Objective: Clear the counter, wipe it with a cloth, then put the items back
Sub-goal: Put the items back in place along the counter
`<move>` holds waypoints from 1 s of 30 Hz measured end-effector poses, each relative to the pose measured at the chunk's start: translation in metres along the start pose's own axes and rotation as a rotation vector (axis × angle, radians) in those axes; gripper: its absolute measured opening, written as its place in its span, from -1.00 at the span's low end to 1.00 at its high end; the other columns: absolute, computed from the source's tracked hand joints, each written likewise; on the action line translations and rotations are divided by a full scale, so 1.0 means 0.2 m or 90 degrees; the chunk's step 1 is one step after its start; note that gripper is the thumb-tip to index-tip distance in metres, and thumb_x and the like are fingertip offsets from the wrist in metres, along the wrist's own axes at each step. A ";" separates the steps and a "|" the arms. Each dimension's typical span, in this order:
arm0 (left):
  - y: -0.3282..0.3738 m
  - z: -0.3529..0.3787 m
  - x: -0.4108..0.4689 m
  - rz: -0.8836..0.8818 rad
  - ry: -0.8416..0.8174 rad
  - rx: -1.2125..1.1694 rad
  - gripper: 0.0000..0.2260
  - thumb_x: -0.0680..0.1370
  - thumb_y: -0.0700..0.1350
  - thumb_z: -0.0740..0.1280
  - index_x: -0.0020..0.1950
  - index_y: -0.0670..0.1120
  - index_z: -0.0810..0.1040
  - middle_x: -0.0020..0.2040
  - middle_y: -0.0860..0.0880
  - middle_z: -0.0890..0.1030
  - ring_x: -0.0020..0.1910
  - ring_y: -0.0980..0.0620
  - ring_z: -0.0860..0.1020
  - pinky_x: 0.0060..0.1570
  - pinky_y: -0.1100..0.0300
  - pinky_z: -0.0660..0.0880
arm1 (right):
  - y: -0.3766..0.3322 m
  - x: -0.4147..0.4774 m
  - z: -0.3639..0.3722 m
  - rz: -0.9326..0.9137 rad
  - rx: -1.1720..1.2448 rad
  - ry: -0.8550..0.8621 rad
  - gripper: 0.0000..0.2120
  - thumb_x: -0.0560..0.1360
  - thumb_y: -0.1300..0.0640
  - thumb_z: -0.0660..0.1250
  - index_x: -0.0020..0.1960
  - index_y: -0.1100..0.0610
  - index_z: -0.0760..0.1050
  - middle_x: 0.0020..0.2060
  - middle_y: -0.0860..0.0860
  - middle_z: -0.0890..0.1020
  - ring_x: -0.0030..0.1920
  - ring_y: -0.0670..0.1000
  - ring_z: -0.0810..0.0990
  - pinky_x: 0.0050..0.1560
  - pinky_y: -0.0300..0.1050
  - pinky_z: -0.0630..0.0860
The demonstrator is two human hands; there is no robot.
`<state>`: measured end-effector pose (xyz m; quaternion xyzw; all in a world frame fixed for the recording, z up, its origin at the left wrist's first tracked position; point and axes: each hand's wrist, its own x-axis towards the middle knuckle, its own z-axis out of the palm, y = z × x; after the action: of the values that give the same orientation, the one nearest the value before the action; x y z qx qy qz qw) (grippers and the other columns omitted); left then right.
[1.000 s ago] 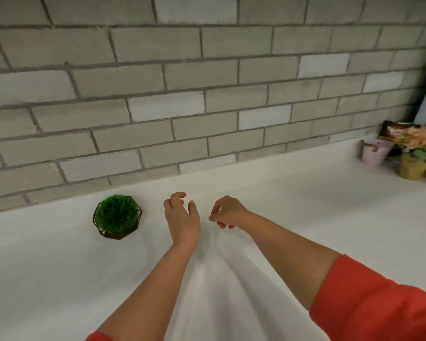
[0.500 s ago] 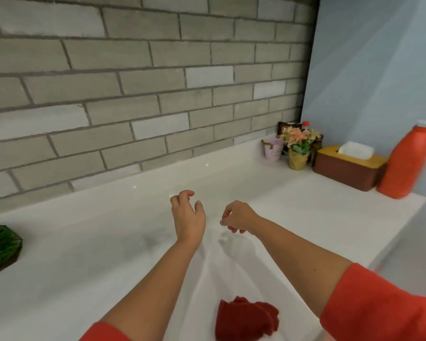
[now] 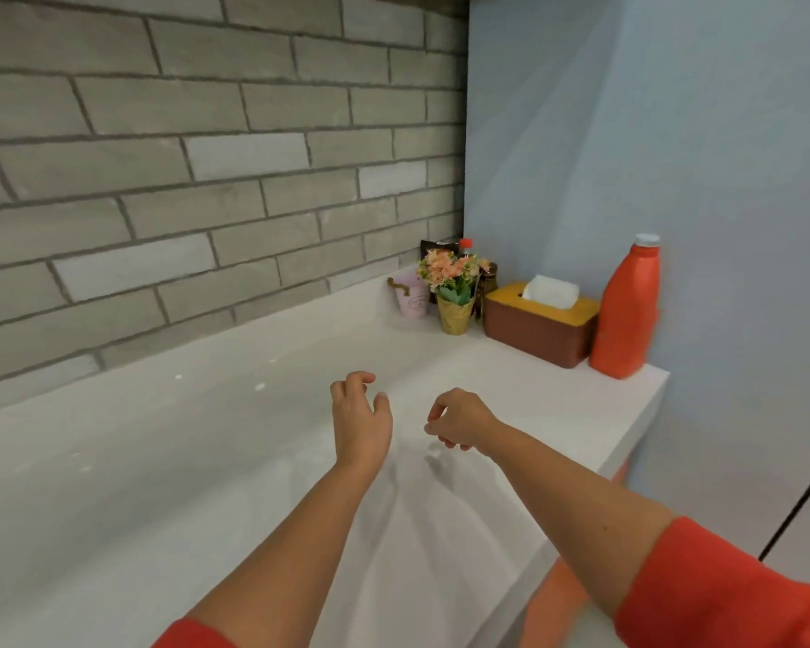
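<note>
Hovering over the counter (image 3: pixel 160 484), left hand (image 3: pixel 361 423) and right hand (image 3: pixel 459 420) hang loosely curled, holding nothing; the orange bottle (image 3: pixel 627 311) at the far right corner looks rigid, possibly heavy (grasp around its body). The view has swung right since the earlier frame, and the red cloth is now out of frame

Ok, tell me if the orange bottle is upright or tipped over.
Upright: the orange bottle stands on its base on the counter, cap at the top, next to the tissue box.
</note>
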<state>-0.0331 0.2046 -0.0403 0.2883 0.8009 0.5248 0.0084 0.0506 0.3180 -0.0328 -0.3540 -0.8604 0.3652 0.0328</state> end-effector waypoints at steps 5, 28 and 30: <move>0.10 0.22 0.13 0.031 -0.068 -0.011 -0.80 0.58 -0.22 0.19 0.20 -0.14 0.39 0.20 -0.10 0.35 0.06 -0.11 0.49 -0.02 0.22 0.36 | 0.19 0.10 -0.16 0.053 0.047 0.186 -0.84 0.46 0.24 0.29 0.03 0.15 0.55 -0.11 0.01 0.51 -0.17 0.00 0.50 -0.22 -0.19 0.43; 0.77 1.37 0.22 0.121 -0.264 -0.097 -0.79 0.57 -0.25 0.21 0.17 -0.13 0.53 -0.09 -0.01 0.52 -0.12 0.09 0.48 -0.09 0.32 0.39 | 1.10 0.43 -1.40 0.059 0.155 0.579 -0.51 0.48 0.43 0.02 0.36 0.23 0.39 0.20 0.25 0.52 0.22 0.21 0.47 0.26 0.05 0.40; 0.81 1.43 0.24 0.129 -0.248 -0.090 -0.76 0.55 -0.23 0.27 0.21 -0.12 0.50 0.02 0.00 0.46 -0.16 0.13 0.45 -0.08 0.35 0.37 | 1.12 0.47 -1.44 0.034 0.151 0.528 -0.49 0.50 0.43 0.01 0.42 0.20 0.33 0.28 0.22 0.47 0.27 0.17 0.44 0.30 0.01 0.37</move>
<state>0.0913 0.5127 -0.0183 0.4618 0.7125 0.5118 0.1306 0.2021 0.6605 0.0123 -0.4866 -0.7169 0.2893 0.4069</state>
